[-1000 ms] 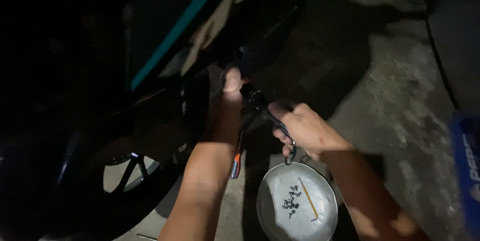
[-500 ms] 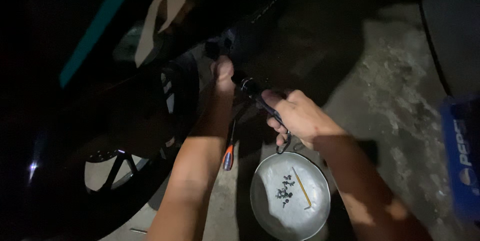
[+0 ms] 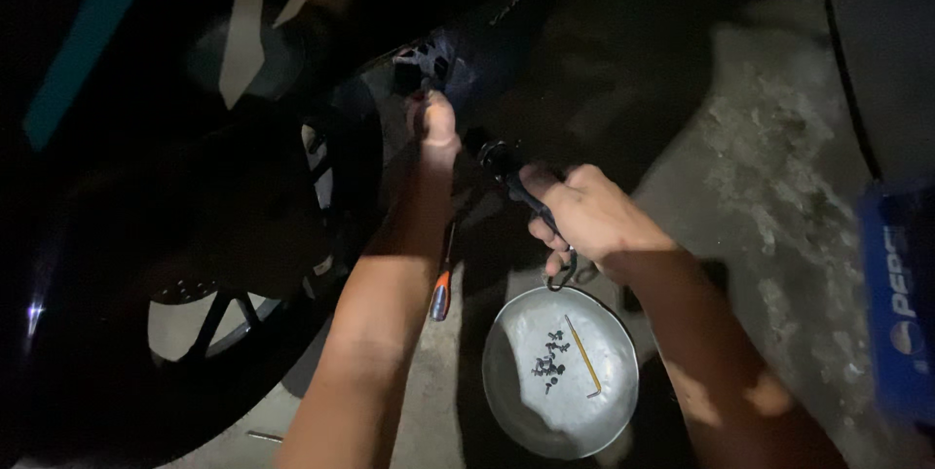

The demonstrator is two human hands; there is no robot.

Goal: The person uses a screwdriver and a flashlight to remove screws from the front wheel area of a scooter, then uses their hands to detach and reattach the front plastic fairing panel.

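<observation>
A dark motorcycle (image 3: 243, 138) fills the left of the view, its wheel (image 3: 205, 323) low at the left. My left hand (image 3: 435, 123) reaches up to a dark part under the body and is closed on it; what it grips is hidden in shadow. My right hand (image 3: 584, 216) is closed round the handle of a black ratchet wrench (image 3: 511, 177), whose head points toward the motorcycle, just right of my left hand.
A round metal pan (image 3: 516, 411) lies on the concrete floor below my hands, with several small dark bolts (image 3: 548, 364) and a thin hex key (image 3: 584, 357) in it. A screwdriver with an orange tip (image 3: 441, 294) lies beside my left forearm. A blue crate (image 3: 901, 303) stands at the right edge.
Both hands have stayed on the same spot of the motorcycle. My view has shifted, so the motorcycle, hands and pan sit slightly differently in the picture.
</observation>
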